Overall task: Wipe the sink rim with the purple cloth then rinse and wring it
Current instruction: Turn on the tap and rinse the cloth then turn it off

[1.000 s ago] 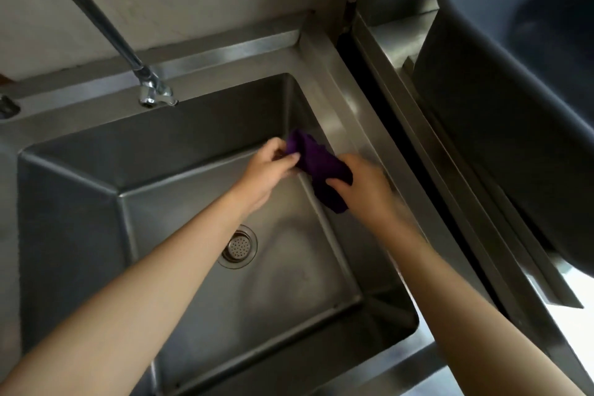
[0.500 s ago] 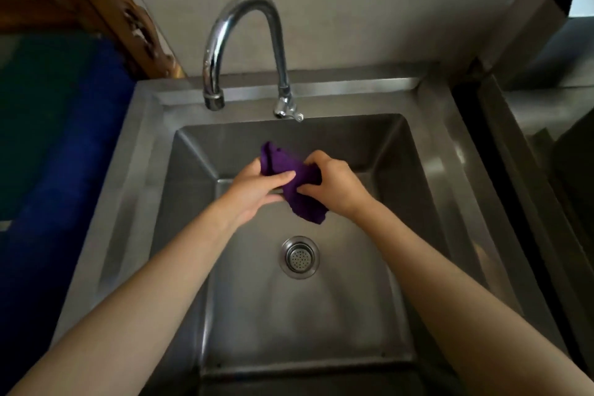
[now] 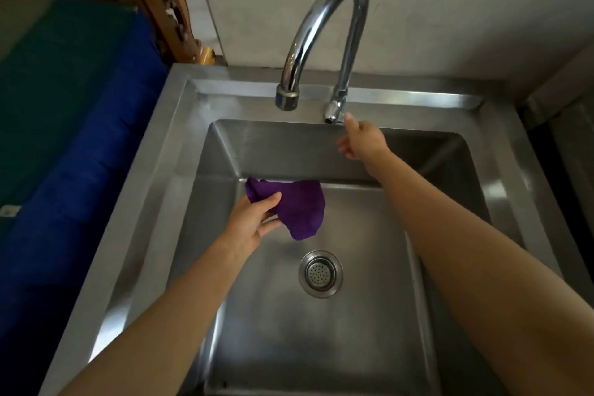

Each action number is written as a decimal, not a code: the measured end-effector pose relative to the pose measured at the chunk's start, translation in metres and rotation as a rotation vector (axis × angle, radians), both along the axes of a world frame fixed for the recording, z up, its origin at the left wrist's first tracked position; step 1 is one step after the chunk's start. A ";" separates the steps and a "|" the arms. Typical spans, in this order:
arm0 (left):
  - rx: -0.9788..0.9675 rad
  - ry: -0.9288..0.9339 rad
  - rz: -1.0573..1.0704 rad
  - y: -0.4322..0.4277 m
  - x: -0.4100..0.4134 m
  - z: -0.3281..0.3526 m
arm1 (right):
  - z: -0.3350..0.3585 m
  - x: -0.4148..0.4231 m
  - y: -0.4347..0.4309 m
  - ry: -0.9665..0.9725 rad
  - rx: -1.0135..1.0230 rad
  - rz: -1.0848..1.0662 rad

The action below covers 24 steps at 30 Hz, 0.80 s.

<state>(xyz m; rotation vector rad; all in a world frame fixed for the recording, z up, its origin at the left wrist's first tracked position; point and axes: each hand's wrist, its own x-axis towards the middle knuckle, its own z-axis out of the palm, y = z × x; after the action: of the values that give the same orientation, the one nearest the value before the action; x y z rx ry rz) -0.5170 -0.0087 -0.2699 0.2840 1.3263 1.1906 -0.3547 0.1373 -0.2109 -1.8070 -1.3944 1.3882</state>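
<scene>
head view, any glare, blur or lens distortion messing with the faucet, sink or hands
Head view: bright highlight streaks on the faucet and sink rim; wide-angle bending of the sink's edges; right hand slightly soft at the fingertips; left hand and purple cloth fairly sharp.

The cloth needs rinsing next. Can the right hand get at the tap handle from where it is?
Probably yes: the right hand is open with a fingertip right at the tap handle, nothing between them. The left hand holds the purple cloth.
</scene>
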 end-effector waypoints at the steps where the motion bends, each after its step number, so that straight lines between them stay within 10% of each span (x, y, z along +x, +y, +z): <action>1: 0.007 -0.013 0.002 0.002 -0.001 -0.002 | 0.000 -0.003 0.004 0.027 -0.015 -0.008; 24: 0.024 -0.114 0.007 0.009 -0.019 -0.021 | -0.001 -0.019 0.034 -0.201 0.138 -0.043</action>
<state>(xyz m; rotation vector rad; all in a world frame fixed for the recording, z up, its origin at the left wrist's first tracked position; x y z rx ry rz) -0.5358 0.0006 -0.2912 0.2254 1.2154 1.2122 -0.3732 0.1714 -0.2120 -1.9146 -1.5013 1.0849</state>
